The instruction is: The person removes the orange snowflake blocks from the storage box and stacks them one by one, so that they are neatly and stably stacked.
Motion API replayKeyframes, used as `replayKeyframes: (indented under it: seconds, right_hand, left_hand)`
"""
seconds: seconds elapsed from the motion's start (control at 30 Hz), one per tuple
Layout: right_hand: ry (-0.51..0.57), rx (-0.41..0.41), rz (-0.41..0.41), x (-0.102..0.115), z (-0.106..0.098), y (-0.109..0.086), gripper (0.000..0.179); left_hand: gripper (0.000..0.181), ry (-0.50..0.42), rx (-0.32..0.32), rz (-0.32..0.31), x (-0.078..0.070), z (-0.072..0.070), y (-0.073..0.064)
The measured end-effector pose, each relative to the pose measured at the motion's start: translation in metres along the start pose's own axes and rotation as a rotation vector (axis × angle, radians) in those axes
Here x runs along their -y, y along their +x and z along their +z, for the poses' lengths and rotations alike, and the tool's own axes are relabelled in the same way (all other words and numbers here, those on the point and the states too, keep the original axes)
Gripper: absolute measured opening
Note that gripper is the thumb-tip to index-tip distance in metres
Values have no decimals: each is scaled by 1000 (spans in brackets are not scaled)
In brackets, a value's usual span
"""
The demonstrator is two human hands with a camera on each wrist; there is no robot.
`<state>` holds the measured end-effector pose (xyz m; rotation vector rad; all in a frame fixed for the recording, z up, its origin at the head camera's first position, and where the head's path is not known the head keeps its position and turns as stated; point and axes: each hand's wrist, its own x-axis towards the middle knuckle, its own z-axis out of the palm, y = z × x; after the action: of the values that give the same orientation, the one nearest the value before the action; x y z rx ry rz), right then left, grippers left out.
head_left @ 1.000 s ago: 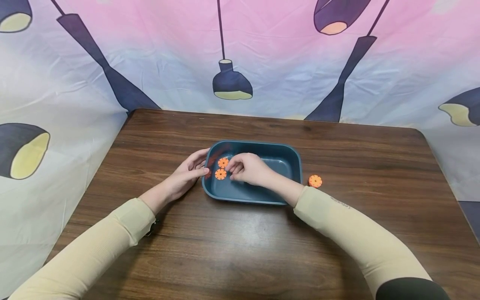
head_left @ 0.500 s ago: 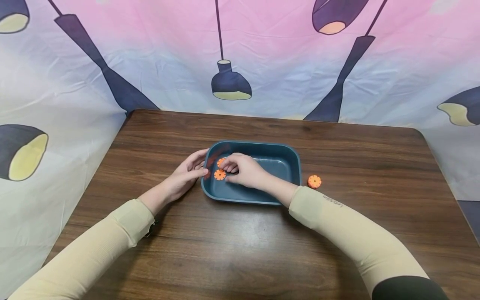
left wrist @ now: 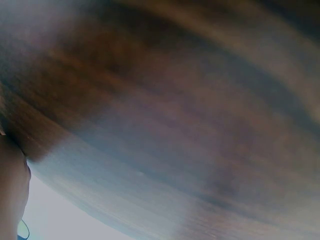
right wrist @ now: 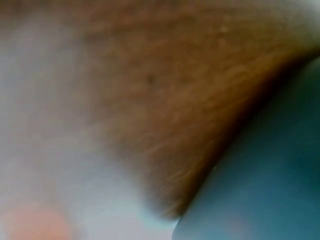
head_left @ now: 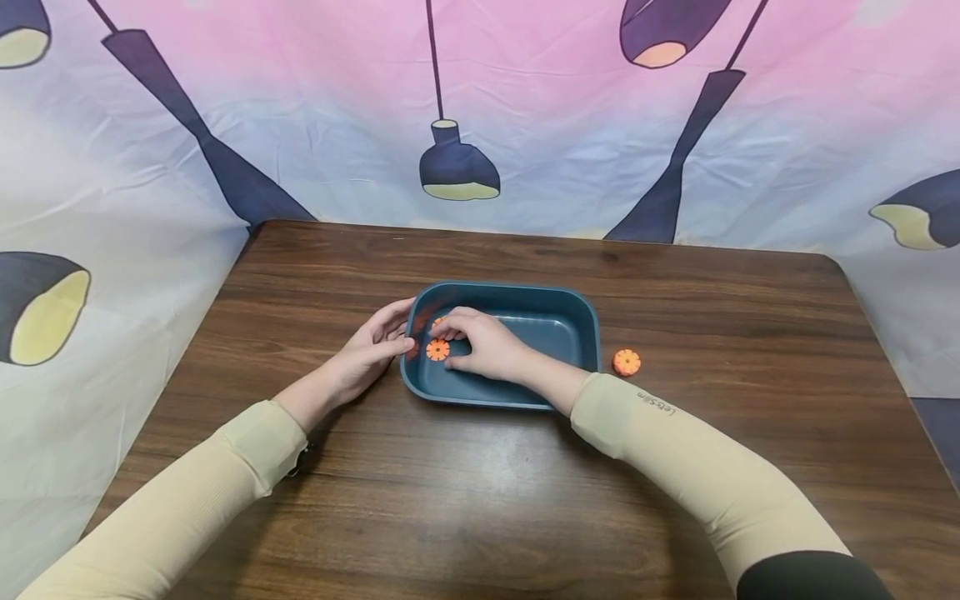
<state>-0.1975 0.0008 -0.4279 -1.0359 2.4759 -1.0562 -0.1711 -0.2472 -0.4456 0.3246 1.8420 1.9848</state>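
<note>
A dark blue rectangular tray [head_left: 547, 333] sits on the table. My left hand [head_left: 366, 350] grips its left end, thumb at the rim and fingers along the outside wall. Inside it, near that end, lie two orange notched discs: the lower disc [head_left: 438, 349] shows fully, the upper disc [head_left: 437, 322] is mostly hidden behind fingers. My right hand [head_left: 483, 343] reaches into the tray over them, fingers bent and thumb held apart, the fingertips overlapping the upper disc. To the right of the tray stands a thick orange notched piece [head_left: 626, 362], like stacked discs.
The brown wooden table [head_left: 465, 500] spreads around the tray. A cloth with printed lamps [head_left: 460, 171] hangs behind the table and at its sides. The tray wall [right wrist: 270, 180] fills the right of the blurred right wrist view; the left wrist view shows mostly wood [left wrist: 165, 110].
My right hand has moved slightly left over the discs, its thumb and fingers spreading apart, and now covers most of the upper disc. My left hand stays at the tray's left end.
</note>
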Motion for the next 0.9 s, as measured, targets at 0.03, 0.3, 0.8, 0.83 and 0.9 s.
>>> replayKeyframes:
  seconds: [0.03, 0.3, 0.8, 0.83, 0.9]
  right_hand:
    - [-9, 5, -3, 0, 0, 0, 44]
    - [-91, 68, -22, -1, 0, 2, 50]
    - [-84, 45, -25, 0, 1, 3, 30]
    - [-82, 43, -22, 1, 1, 3, 29]
    - [-78, 40, -15, 1, 1, 3, 30]
  left_hand:
    - [62, 0, 0, 2, 0, 0, 0]
    - [61, -4, -1, 7, 1, -2, 0]
    - [61, -4, -4, 10, 1, 0, 1]
    - [61, -2, -3, 9, 1, 0, 1]
    - [62, 0, -3, 5, 1, 0, 1]
